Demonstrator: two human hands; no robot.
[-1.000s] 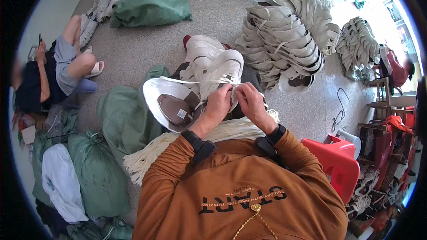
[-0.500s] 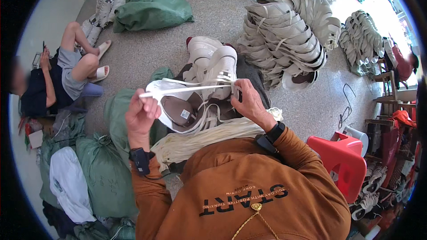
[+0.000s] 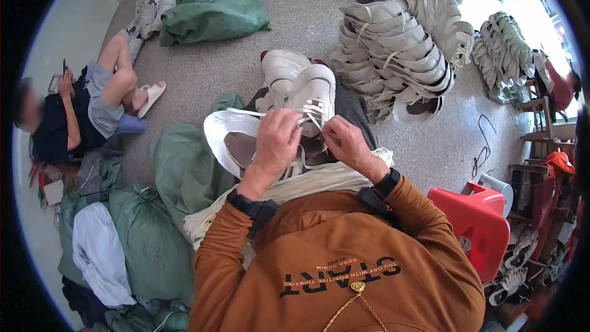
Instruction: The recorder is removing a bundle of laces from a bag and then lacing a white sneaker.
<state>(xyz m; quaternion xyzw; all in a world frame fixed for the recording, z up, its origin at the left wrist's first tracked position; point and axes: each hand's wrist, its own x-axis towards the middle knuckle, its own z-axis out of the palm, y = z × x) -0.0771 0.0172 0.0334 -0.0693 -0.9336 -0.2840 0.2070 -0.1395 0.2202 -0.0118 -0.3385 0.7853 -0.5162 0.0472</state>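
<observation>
White shoe uppers lie across my lap. My left hand (image 3: 276, 141) is closed, its fingertips pinched at the lacing of the nearest upper (image 3: 315, 89). On the other side of that lacing, my right hand (image 3: 347, 142) pinches the white shoelace (image 3: 314, 121). A second upper (image 3: 281, 69) sits just behind it to the left. Left of my left hand lies another upper (image 3: 216, 138), its brown lining showing and partly covered by my wrist. A thick bundle of cream laces (image 3: 301, 181) stretches over my lap below both hands.
Large stacks of uppers (image 3: 393, 55) stand on the floor ahead right. Green sacks (image 3: 147, 233) crowd the left, and another green sack (image 3: 215, 15) lies farther ahead. A red stool (image 3: 476, 224) is at my right. A person (image 3: 74, 114) sits at the left holding a phone.
My left hand has moved right and inward, from holding the lace stretched out to the left, to the lacing near my right hand. The right hand has shifted slightly toward me.
</observation>
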